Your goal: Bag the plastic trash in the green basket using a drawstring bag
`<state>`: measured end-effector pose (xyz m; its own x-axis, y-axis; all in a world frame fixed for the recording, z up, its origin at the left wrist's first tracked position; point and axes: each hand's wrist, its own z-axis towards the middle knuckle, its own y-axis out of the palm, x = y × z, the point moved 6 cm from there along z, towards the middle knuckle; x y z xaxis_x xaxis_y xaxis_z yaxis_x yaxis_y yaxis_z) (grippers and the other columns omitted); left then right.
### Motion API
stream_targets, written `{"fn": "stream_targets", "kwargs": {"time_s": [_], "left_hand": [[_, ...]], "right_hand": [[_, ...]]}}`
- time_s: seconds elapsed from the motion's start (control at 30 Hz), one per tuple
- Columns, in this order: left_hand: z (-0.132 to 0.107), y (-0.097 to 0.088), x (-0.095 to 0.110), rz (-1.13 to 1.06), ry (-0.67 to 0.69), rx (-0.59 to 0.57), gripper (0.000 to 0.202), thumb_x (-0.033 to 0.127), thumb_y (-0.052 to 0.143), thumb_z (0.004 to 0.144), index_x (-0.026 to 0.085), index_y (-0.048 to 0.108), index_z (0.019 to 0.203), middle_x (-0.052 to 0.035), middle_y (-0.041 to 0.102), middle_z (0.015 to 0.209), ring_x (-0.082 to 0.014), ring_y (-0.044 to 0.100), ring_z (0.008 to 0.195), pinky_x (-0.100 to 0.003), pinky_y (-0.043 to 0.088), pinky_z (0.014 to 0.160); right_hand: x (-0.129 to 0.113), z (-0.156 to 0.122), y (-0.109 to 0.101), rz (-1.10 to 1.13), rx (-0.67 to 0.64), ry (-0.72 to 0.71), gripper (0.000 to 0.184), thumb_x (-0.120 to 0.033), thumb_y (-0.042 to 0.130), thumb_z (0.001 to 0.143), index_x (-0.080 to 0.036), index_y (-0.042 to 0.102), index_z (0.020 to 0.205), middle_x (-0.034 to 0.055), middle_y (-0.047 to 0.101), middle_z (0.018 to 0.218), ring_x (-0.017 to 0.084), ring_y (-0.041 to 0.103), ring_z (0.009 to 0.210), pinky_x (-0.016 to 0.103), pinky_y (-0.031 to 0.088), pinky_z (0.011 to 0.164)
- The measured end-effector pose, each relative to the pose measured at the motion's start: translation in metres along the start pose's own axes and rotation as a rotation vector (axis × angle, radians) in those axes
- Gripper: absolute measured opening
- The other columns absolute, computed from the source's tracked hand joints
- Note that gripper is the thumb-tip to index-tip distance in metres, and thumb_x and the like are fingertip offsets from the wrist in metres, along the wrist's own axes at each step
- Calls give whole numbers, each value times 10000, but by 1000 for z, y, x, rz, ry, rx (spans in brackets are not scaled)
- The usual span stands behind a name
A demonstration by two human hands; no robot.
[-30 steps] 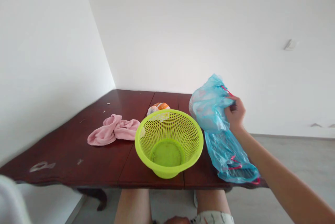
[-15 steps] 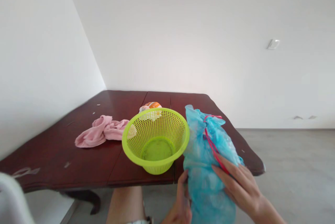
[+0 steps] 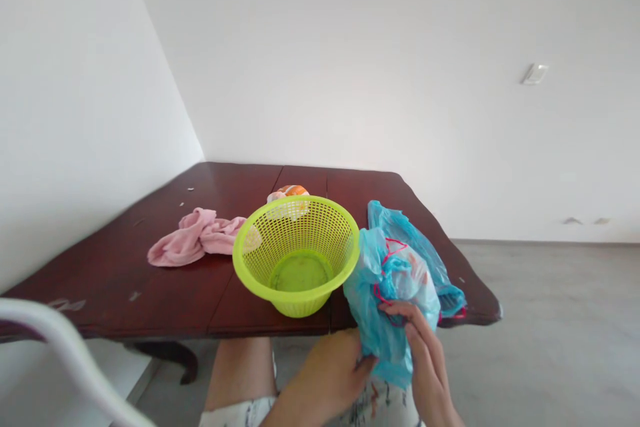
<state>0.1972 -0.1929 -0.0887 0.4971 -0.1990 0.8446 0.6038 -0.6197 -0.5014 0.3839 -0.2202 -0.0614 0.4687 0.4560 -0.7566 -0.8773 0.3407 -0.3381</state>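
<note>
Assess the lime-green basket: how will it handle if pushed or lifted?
The lime-green plastic basket is probably light for its size: thin perforated walls. Wide rim over a narrow base, so it may tip if pushed high. The mesh likely flexes when squeezed.

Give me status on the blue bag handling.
Done: a blue plastic bag lies on the table edge; it may join the held one, can't tell.
In hand: left hand and right hand grip a blue bag with red ties.
Left: the lime-green basket and pink towel stand untouched.
</note>
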Motion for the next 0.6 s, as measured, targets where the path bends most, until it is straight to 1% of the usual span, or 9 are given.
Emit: {"fn": "stream_targets", "kwargs": {"time_s": [0.03,0.1,0.17,0.23,0.27,0.33,0.4,0.5,0.6], "left_hand": [[-10,-10,1,87,-43,-7,433,393,646,1105,323,858,1476,-99,872,1529,-443,794,1473,-542,589,1269],[-29,-28,5,155,-84,9,407,380,681,1094,348,855,1461,-81,884,1502,-439,809,1439,-533,586,1244],[-42,-40,13,134,-83,39,369,413,690,1113,363,837,1448,-63,908,1407,-396,837,1357,-494,602,1194],[-46,-45,21,60,-38,106,404,471,650,1158,349,770,1523,-71,900,1369,-341,856,1248,-455,625,1142],[-45,-46,25,17,2,159,468,502,630,1176,333,703,1606,-90,878,1418,-321,853,1231,-447,632,1142],[-37,-44,28,-49,79,275,611,549,617,1189,281,557,1735,-156,804,1564,-313,836,1267,-459,636,1173],[-24,-38,25,-87,114,362,642,579,618,1195,233,530,1728,-206,769,1597,-329,822,1298,-473,641,1172],[-3,-26,16,-217,154,432,567,617,613,1214,209,624,1608,-191,837,1400,-321,830,1198,-441,660,1075],[15,-18,10,-425,213,446,572,699,618,1210,195,722,1460,-122,859,1097,-274,810,971,-358,646,885]], "right_hand": [[7,0,0,15,41,67,383,-419,452,1257,-370,827,1198,60,892,1152,339,875,1063,461,760,856],[16,2,2,41,99,152,349,-491,496,1256,-377,799,1126,44,854,986,330,835,922,464,730,789],[20,3,6,98,120,179,239,-530,564,1240,-401,761,1200,22,816,895,314,796,818,454,704,719],[23,2,11,174,109,191,207,-548,600,1231,-425,703,1363,-1,781,829,293,762,723,419,661,622],[24,1,13,203,94,203,242,-552,607,1230,-427,674,1427,-12,768,802,281,747,683,398,637,585],[27,-1,16,220,52,238,304,-560,627,1228,-410,655,1490,-19,765,783,259,742,652,370,618,572],[29,-2,16,200,33,267,327,-573,668,1212,-382,678,1478,-12,787,810,245,760,675,356,622,603],[30,-4,17,190,21,294,392,-589,737,1177,-339,690,1475,-15,780,805,228,740,671,334,593,608],[29,-3,18,185,-14,320,504,-541,741,1176,-293,641,1604,-49,716,747,193,666,613,305,539,591]]}}
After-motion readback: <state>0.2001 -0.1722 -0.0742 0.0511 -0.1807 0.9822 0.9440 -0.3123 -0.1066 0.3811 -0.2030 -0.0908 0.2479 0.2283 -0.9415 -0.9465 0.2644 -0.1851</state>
